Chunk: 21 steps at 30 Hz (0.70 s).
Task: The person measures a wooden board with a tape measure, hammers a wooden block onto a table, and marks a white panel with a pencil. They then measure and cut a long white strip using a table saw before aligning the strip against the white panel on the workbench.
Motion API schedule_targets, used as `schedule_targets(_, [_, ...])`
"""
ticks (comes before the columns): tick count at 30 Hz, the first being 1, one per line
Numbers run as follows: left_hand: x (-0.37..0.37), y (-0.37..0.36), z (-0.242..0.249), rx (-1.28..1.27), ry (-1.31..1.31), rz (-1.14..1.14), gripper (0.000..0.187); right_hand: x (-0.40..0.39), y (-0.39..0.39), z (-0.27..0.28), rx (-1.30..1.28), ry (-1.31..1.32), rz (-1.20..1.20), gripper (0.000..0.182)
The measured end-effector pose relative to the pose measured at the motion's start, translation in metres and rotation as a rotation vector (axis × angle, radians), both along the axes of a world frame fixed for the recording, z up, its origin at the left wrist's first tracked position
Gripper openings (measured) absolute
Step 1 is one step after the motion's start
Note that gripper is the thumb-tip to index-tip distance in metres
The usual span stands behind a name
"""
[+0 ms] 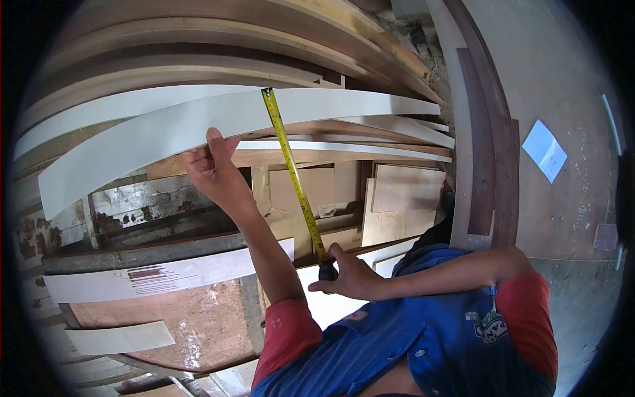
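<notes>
My left hand [215, 165] grips the lower edge of a long white board strip [159, 132], thumb on its face. The strip looks curved through the wide lens. In my right hand [354, 272] is the dark case of a tape measure [327, 270]. Its yellow blade [296, 172] runs up across the strip, and the end hook [267, 92] sits at the strip's upper edge. A second white strip [119, 106] lies behind the first. Below the held strip is another narrow white-edged board [344, 147].
Long wooden boards [198, 30] are stacked along the back. Small plywood panels [407, 188] lean at centre right. A white strip with dark lines [159, 278] lies at lower left, above a shorter white piece [120, 337]. On the right, a folded paper [544, 151] rests on a large panel.
</notes>
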<state>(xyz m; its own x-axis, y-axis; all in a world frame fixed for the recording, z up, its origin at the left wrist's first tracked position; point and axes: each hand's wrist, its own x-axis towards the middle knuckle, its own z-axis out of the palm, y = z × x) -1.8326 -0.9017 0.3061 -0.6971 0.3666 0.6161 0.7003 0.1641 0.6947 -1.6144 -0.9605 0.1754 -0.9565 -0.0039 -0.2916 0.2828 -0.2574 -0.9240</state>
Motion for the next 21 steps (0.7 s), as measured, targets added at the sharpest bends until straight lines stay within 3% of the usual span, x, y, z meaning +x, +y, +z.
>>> schedule_targets(4, [0.004,0.001,0.0,0.02,-0.019,0.01,0.017,-0.001,-0.009,-0.005,0.104,0.105,-0.065,0.081])
schedule_targets(10, [-0.007,-0.002,-0.002,0.045,-0.023,-0.035,0.019,0.001,0.003,-0.013,-0.116,0.129,-0.068,0.065])
schedule_targets(12, [-0.009,-0.001,-0.002,0.041,-0.03,-0.038,0.019,0.007,0.021,-0.022,-0.14,0.165,-0.229,0.072])
schedule_targets(15, [-0.03,-0.013,-0.006,-0.008,-0.093,-0.064,0.029,0.029,0.074,-0.04,-0.003,0.26,-0.576,0.042])
schedule_targets(16, [-0.033,-0.012,-0.01,0.007,-0.118,-0.08,0.029,0.04,0.092,-0.053,0.034,0.142,-0.642,0.037])
schedule_targets(17, [-0.034,-0.008,-0.017,0.108,-0.14,-0.136,0.03,0.049,0.106,-0.076,0.005,0.195,-0.859,0.035])
schedule_targets(18, [-0.036,-0.003,-0.023,0.209,-0.162,-0.192,0.032,0.07,0.129,-0.074,0.068,0.02,-0.955,0.036])
schedule_targets(19, [-0.039,-0.002,-0.03,0.212,-0.191,-0.152,0.032,0.085,0.143,-0.091,0.337,0.073,-1.185,0.039])
schedule_targets(21, [-0.044,0.005,-0.049,0.314,-0.273,-0.185,0.034,0.131,0.173,-0.107,0.331,0.015,-1.347,0.042])
